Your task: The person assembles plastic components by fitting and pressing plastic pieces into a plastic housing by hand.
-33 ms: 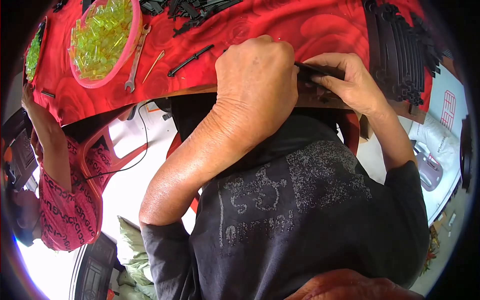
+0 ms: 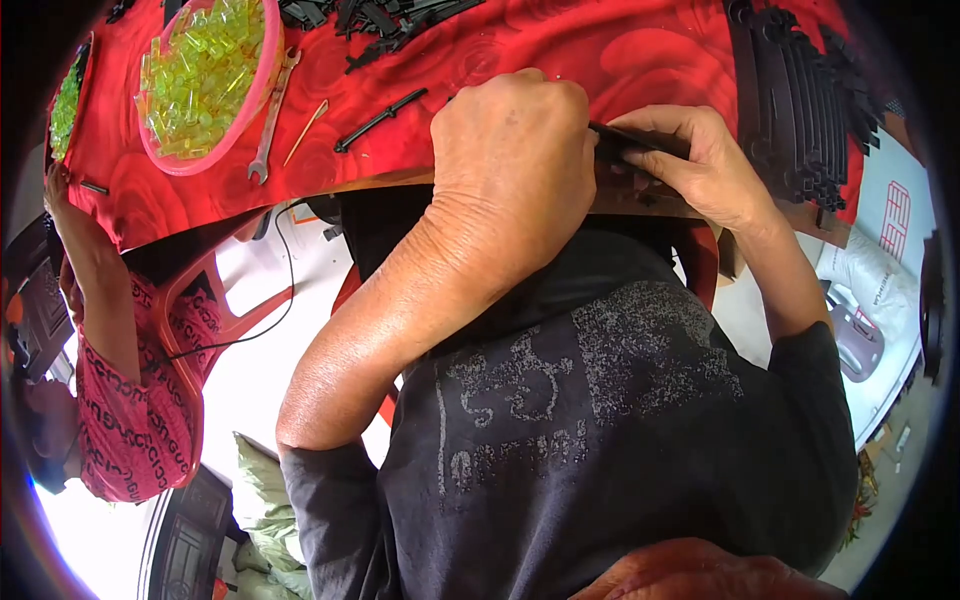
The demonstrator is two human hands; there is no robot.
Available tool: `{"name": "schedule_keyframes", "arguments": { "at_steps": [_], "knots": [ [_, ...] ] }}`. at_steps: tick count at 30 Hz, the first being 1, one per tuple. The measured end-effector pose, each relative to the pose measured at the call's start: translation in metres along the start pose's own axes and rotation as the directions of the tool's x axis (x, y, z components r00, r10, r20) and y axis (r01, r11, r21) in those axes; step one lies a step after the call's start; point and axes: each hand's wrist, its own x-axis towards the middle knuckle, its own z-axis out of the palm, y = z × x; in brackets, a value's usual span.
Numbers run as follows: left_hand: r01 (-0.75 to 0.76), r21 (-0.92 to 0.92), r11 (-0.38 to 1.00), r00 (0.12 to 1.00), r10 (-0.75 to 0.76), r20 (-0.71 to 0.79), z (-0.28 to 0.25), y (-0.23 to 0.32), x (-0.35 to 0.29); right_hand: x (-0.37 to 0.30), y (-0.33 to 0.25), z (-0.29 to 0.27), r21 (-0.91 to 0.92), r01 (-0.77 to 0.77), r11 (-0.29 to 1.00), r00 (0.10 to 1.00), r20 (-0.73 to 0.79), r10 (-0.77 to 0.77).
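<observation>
My left hand is closed in a fist at the front edge of the table, its back toward me. Its curled fingers face away, so what they grip is hidden; a tiny dark tip pokes out by the knuckles. Beside it, my right hand pinches a long black plastic strip between thumb and fingers. The strip's other end runs up to my left fist, which covers it. Left of that fist, a thin black rod with collars lies on the red cloth.
A pink basket of yellow-green clear pieces stands left, near a wrench and a thin wooden stick. Black parts are heaped at the back. Long black strips are stacked right. Another person's arm reaches the table's left end.
</observation>
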Motion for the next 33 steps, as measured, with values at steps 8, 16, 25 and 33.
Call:
{"name": "schedule_keyframes", "arguments": {
  "at_steps": [8, 16, 25, 33],
  "knots": [
    [0.014, -0.006, 1.000, 0.999, -0.014, 0.040, -0.001, 0.003, 0.002, 0.000, 0.004, -0.003, -0.030, -0.007, 1.000, 1.000, -0.022, 0.007],
    [0.009, 0.009, 1.000, 1.000, -0.009, 0.016, 0.003, 0.001, -0.001, -0.003, 0.001, 0.001, -0.056, -0.019, 0.998, 0.999, -0.048, 0.016],
    [0.019, -0.037, 0.999, 0.999, -0.021, -0.044, 0.008, -0.003, -0.003, -0.001, -0.007, 0.004, -0.100, -0.008, 0.995, 0.999, -0.047, 0.003],
    [0.025, -0.033, 0.999, 0.999, -0.027, -0.047, 0.007, -0.004, -0.002, 0.005, -0.019, 0.004, -0.220, -0.072, 0.973, 0.997, 0.007, 0.075]
  ]
}}
